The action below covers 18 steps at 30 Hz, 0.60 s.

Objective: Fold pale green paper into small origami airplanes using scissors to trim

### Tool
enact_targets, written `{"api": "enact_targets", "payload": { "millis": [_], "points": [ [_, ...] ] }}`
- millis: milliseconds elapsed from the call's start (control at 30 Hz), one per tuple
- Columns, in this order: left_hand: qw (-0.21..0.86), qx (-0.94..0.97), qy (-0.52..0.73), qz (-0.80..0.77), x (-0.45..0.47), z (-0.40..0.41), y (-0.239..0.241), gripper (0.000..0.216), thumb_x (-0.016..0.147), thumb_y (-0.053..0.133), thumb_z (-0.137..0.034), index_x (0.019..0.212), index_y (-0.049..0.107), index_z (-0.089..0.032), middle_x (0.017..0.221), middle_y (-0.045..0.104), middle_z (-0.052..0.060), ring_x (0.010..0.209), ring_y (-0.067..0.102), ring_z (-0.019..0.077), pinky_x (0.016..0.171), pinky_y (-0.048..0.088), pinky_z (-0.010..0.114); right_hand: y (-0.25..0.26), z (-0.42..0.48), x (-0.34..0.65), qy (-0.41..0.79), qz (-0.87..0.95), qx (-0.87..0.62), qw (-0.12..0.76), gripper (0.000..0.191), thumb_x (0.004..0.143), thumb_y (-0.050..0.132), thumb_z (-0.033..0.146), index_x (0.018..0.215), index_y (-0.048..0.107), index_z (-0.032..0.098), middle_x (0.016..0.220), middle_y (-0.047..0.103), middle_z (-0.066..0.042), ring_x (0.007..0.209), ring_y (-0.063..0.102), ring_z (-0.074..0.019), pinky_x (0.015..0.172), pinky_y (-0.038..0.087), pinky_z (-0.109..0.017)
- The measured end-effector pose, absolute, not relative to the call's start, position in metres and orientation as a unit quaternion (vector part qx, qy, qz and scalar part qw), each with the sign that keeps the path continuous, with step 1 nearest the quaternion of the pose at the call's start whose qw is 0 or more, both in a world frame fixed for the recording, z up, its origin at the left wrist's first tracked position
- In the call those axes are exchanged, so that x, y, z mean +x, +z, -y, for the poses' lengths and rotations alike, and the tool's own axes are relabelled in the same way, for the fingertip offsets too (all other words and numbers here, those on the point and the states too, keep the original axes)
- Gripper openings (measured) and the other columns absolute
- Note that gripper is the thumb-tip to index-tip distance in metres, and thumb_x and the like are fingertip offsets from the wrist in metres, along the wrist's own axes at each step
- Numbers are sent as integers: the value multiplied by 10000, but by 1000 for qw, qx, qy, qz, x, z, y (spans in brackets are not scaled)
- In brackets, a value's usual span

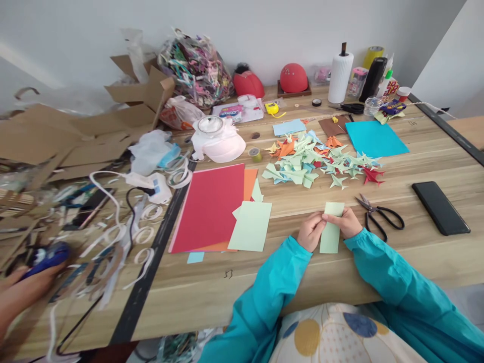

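Note:
A narrow strip of pale green paper [331,238] is held upright over the wooden table between my two hands. My left hand [310,231] pinches its left edge, fingers curled. From the right, my right hand [348,222] grips the same paper, thumb across its front. Scissors [378,214] with black handles lie just right of my right hand. Left of my hands, a pale green sheet [250,227] rests partly on a red sheet [215,206]. Beyond my hands is a heap of folded paper pieces [302,159], mostly pale green, some orange, blue and red.
A black phone [440,207] lies at the right. Behind the heap are a turquoise sheet [376,138] and a white roll [341,78]. A pink cap [223,143] sits at centre left. Far left, another person's hand [34,287] holds a blue tool beside cables and cardboard [102,128].

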<state>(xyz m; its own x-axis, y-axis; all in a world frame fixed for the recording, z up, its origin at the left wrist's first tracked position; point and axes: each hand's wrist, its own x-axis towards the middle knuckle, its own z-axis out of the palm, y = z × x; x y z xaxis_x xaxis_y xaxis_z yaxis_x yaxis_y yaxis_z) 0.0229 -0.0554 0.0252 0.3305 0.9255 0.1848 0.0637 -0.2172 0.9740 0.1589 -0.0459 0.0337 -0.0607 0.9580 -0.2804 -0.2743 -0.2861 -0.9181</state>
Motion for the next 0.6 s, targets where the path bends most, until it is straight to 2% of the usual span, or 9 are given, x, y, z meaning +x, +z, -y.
{"api": "enact_targets", "payload": {
  "millis": [133, 300, 433, 600],
  "points": [
    [495, 654, 420, -389, 22, 55, 22, 342, 878, 405, -378, 684, 576, -155, 740, 544, 49, 714, 504, 165, 686, 419, 291, 33, 46, 160, 646, 340, -492, 474, 324, 421, 846, 357, 573, 640, 159, 546, 642, 1, 459, 550, -130, 435, 451, -255],
    [483, 664, 412, -395, 21, 54, 23, 355, 867, 417, -399, 652, 569, -161, 712, 547, 42, 732, 513, 168, 709, 424, 291, 25, 46, 162, 631, 348, -481, 499, 286, 423, 849, 304, 559, 640, 164, 549, 636, 9, 466, 530, -120, 434, 416, -242],
    [470, 671, 409, -401, 20, 54, 25, 354, 867, 420, -378, 607, 531, -164, 665, 509, 31, 678, 478, 151, 650, 400, 279, 22, 46, 164, 611, 364, -477, 516, 270, 443, 842, 290, 568, 639, 164, 557, 625, 19, 490, 529, -118, 464, 418, -246],
    [454, 698, 408, -374, 19, 54, 25, 340, 858, 431, -298, 548, 458, -164, 588, 397, -7, 571, 395, 110, 548, 304, 255, 31, 34, 173, 588, 241, -495, 593, 299, 429, 841, 282, 561, 594, 178, 516, 587, 47, 456, 501, -109, 433, 399, -247]
  ]
}}
